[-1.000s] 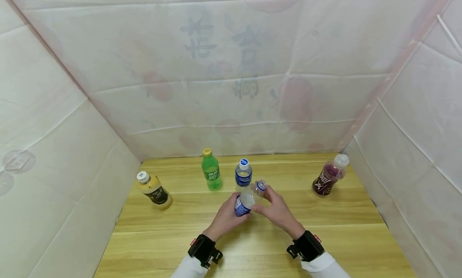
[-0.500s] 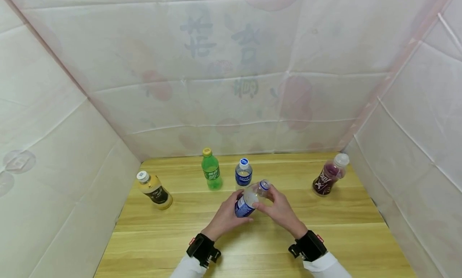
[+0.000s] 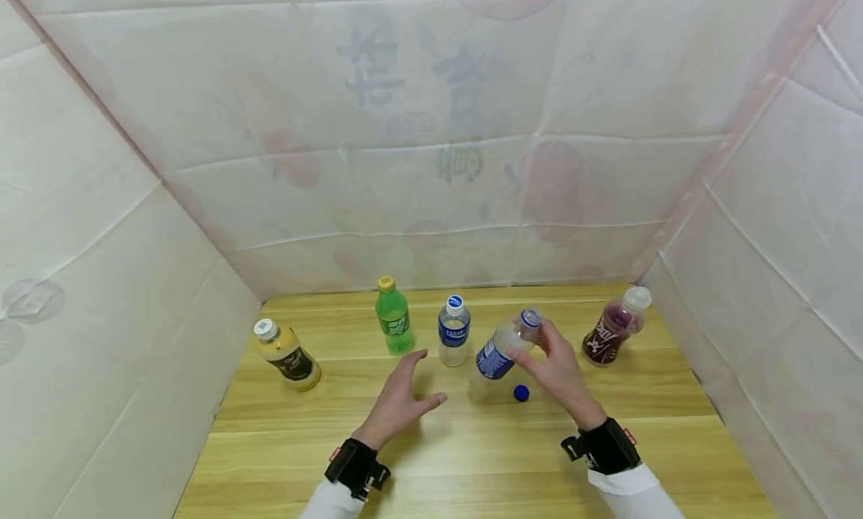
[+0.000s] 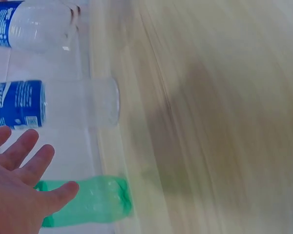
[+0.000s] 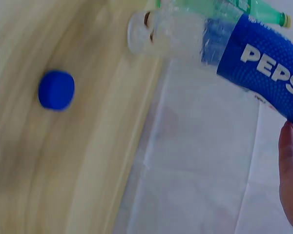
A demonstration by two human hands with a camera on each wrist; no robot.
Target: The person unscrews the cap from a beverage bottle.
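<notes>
My right hand [image 3: 556,369] grips a clear Pepsi bottle [image 3: 494,360] near its neck, fingers and thumb round it. The bottle leans to the right, its blue label facing me; no cap sits on its mouth. Just below lies a blue bottle cap [image 3: 521,393] on the table, apart from the hand. To the left, my left hand [image 3: 398,403] is off the bottle, thumb and fingers spread and holding nothing. In the left wrist view its fingers [image 4: 24,146] appear in front of a blue-labelled clear bottle [image 4: 17,103] and a green bottle [image 4: 90,200].
Upright at the back stand a green bottle with a yellow cap [image 3: 393,317] and a white-capped bottle with a blue label [image 3: 454,332]. A yellow drink bottle [image 3: 288,356] is at the left, a purple drink bottle [image 3: 615,328] at the right. White sheets [image 3: 431,167] enclose the table [image 3: 303,451].
The left hand has let go of the Pepsi bottle and drawn back left. The right hand has carried the bottle to the right. The blue cap has come into view on the table.
</notes>
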